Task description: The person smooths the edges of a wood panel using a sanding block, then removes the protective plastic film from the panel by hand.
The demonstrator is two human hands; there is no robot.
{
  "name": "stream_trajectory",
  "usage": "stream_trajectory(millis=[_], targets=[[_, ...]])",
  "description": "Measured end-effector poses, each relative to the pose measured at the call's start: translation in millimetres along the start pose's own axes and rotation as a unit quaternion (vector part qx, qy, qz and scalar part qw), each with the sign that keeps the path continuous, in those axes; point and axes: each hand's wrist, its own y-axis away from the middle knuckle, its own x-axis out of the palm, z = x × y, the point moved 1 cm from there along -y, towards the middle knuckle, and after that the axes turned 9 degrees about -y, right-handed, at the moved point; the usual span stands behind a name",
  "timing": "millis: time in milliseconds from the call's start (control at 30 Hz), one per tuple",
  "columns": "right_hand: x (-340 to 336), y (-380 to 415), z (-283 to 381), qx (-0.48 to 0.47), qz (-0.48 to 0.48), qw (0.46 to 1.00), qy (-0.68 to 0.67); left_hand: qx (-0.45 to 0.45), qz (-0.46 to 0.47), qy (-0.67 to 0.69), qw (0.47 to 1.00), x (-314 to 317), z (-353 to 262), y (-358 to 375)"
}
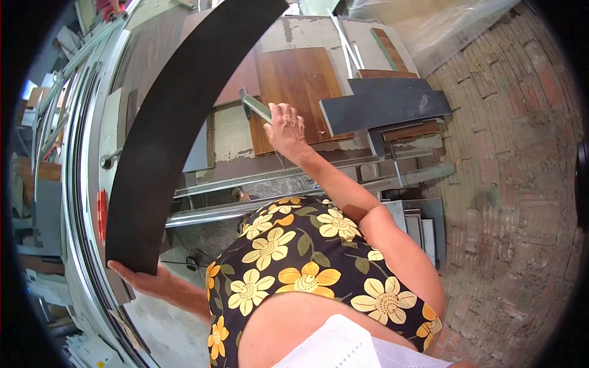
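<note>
A long, dark board rises from the lower left to the top of the view; the wide lens makes it look curved. My left hand grips its bottom end, thumb along the near edge and some fingers hidden behind it. My right hand is closed around a short tool with a pale green handle and a dark grey head; I cannot make out its exact kind. That tool is over a brown wood-grain panel lying on the worktable.
Dark grey board offcuts lie stacked right of the wood panel. Metal rails run along the table's near side, and a long aluminium track is at left. A brick wall borders the right. More panels lean below the table.
</note>
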Motion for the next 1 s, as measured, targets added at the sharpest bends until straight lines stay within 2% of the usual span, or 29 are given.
stream_trajectory(millis=[33, 133, 200, 233, 300, 333, 367, 433, 467, 500, 600, 633, 767, 867, 967, 1000], targets=[[-9.5, 5.3, 8.7, -0.022, -0.023, 0.999, -0.022, 0.010, 0.013, 0.009, 1.000, 9.0, -10.0, -1.7], [-28.8, 17.6, 17.2, -0.074, 0.106, 0.968, -0.216, -0.001, 0.061, 0.075, 0.995, 38.7, -29.6, -3.0], [-47.8, 31.8, 28.2, -0.060, 0.162, 0.927, -0.331, -0.054, 0.112, 0.144, 0.982, 60.7, -39.1, -0.6], [-56.4, 37.2, 31.1, -0.055, 0.190, 0.901, -0.387, -0.134, 0.143, 0.212, 0.957, 69.8, -64.6, -7.8], [-70.4, 47.4, 28.7, -0.048, 0.160, 0.894, -0.415, -0.306, 0.165, 0.337, 0.875, 88.0, -115.8, -21.6], [-76.9, 50.3, 26.3, -0.045, 0.146, 0.891, -0.428, -0.503, 0.173, 0.486, 0.693, 99.3, -137.7, -29.6], [-82.9, 50.9, 23.7, -0.037, 0.119, 0.875, -0.467, -0.463, 0.207, 0.490, 0.709, 109.4, -149.5, -26.3], [-91.0, 55.6, 15.8, 0.016, 0.075, 0.803, -0.591, -0.436, 0.273, 0.522, 0.680, 135.2, -164.9, -18.0], [-95.1, 59.0, 11.0, 0.041, 0.052, 0.759, -0.647, -0.449, 0.306, 0.548, 0.636, 150.4, -171.4, -13.7], [-100.7, 63.1, 4.9, 0.019, 0.006, 0.733, -0.680, -0.440, 0.334, 0.560, 0.617, 168.9, -173.5, -2.2], [-107.8, 71.6, -21.3, 0.163, -0.101, 0.702, -0.685, -0.448, 0.390, 0.556, 0.581, 201.8, -202.0, 21.1], [-116.4, 71.1, -16.9, 0.168, -0.150, 0.705, -0.672, -0.439, 0.411, 0.561, 0.569, 208.0, -211.8, 27.3], [-127.3, 81.5, -69.5, 0.223, -0.190, 0.697, -0.655, -0.440, 0.477, 0.579, 0.494, 226.2, -250.3, 51.9], [-133.1, 85.9, -98.5, 0.251, -0.206, 0.677, -0.660, -0.397, 0.487, 0.607, 0.486, 243.7, -264.6, 74.6], [-139.4, 85.4, -113.4, 0.281, -0.210, 0.670, -0.654, -0.392, 0.531, 0.569, 0.491, 262.5, -269.1, 94.0], [-141.9, 85.8, -117.4, 0.293, -0.202, 0.677, -0.644, -0.366, 0.551, 0.550, 0.510, 266.6, -268.8, 97.4]])
